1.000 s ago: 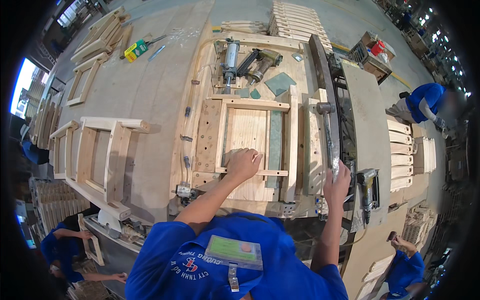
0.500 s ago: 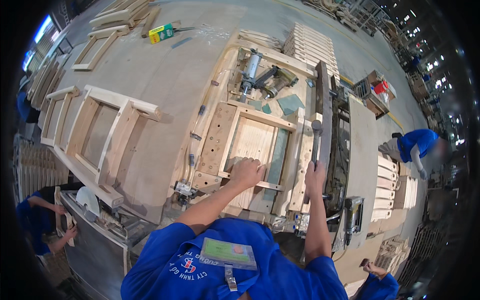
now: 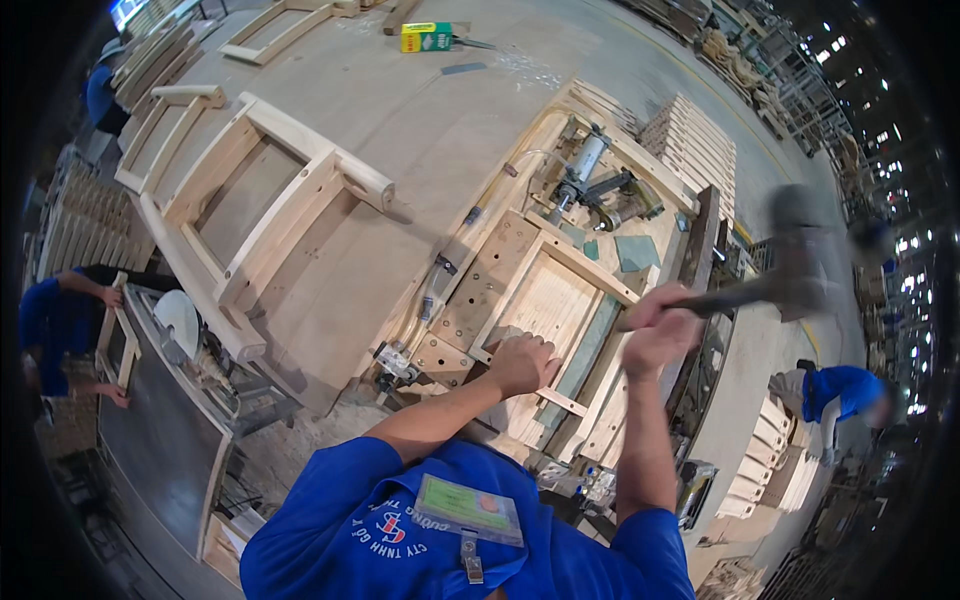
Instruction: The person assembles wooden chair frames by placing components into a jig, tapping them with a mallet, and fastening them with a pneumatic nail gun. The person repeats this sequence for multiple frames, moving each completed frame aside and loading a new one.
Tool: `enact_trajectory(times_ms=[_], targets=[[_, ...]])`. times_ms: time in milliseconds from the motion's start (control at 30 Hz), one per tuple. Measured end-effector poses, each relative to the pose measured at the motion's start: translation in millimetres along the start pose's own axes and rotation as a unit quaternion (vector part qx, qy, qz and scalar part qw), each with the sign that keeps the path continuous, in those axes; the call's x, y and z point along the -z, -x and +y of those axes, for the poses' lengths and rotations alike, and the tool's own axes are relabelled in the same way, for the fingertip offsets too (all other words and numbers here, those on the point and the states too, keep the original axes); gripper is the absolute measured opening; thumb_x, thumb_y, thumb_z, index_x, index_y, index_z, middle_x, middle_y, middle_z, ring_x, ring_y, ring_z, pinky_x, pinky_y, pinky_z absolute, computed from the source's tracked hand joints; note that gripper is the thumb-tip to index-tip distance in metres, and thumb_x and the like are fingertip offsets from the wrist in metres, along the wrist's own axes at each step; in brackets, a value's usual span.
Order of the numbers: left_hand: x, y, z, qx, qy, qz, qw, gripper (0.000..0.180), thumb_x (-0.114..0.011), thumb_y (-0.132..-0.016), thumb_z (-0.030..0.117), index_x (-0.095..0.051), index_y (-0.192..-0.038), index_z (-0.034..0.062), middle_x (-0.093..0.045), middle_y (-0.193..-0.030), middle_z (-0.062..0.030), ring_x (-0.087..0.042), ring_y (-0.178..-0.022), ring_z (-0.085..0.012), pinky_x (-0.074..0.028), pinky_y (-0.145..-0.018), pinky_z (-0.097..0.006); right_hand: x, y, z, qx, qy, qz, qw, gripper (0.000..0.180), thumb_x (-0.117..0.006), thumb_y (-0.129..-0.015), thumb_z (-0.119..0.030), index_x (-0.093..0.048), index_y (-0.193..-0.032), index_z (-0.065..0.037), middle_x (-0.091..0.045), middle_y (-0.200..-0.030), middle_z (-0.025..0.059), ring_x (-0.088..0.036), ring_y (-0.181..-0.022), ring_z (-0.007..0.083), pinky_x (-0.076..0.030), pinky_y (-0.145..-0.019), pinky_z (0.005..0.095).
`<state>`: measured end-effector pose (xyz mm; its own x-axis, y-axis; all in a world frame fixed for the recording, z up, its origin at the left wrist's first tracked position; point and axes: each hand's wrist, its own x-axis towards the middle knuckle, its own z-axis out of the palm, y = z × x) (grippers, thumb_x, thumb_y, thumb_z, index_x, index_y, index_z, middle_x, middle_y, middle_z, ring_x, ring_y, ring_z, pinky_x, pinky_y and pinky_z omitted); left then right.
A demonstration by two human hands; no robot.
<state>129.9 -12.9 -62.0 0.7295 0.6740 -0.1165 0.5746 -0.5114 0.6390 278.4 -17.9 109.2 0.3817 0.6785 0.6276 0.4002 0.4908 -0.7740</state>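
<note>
On the wide workbench (image 3: pixel 420 120), my left hand (image 3: pixel 520 362) lay flat and open on the slatted wooden panel (image 3: pixel 545 310) seated in its assembly jig (image 3: pixel 480 290), gripping nothing, apparently pinning it against shifting. My right hand (image 3: pixel 655 325) was fisted tight round the handle of a hammer (image 3: pixel 790 275), its blurred head raised over the jig's right rail, likely poised to strike.

A wide plywood bench (image 3: pixel 420 110) with woodwork on it.
On the bench lie two wooden frames (image 3: pixel 255 190), a yellow-green box (image 3: pixel 426 37), a jig (image 3: pixel 560 300) and a stack of slats (image 3: pixel 695 150).
</note>
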Motion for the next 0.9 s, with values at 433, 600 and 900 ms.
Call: enact_trajectory(times_ms=[433,600,900], targets=[[-8,-5,-3,-0.026,0.019,0.026,0.999,0.037,-0.059,-0.101,0.037,-0.076,-0.103,0.0044,-0.075,-0.103,-0.0211,-0.071,-0.103,-0.0391,-0.057,-0.091,-0.053,26,26,-71,-0.308,-0.054,-0.077,0.947,0.042,-0.054,-0.113,-0.044,-0.061,-0.107,-0.003,-0.054,-0.071,-0.001,-0.047,-0.054,0.0058,-0.037,-0.048,0.023],[-15,-7,-9,-0.038,0.024,0.014,0.999,0.038,-0.061,-0.102,0.038,-0.076,-0.106,0.0034,-0.075,-0.103,-0.0202,-0.071,-0.102,-0.0386,-0.057,-0.092,-0.052,58,-4,-189,-0.217,0.042,0.121,0.968,0.046,-0.052,-0.113,-0.047,-0.054,-0.115,-0.001,-0.047,-0.067,-0.0017,-0.04,-0.05,0.0045,-0.031,-0.041,0.0221],[-8,-9,7,-0.075,-0.003,-0.035,0.997,0.037,-0.06,-0.104,0.036,-0.078,-0.103,0.003,-0.076,-0.102,-0.0197,-0.071,-0.101,-0.0386,-0.056,-0.092,-0.051,74,269,-106,-0.184,0.36,0.128,0.906,0.036,-0.053,-0.11,-0.042,-0.058,-0.104,-0.006,-0.056,-0.073,0.0062,-0.05,-0.055,0.0171,-0.045,-0.053,0.0342]])
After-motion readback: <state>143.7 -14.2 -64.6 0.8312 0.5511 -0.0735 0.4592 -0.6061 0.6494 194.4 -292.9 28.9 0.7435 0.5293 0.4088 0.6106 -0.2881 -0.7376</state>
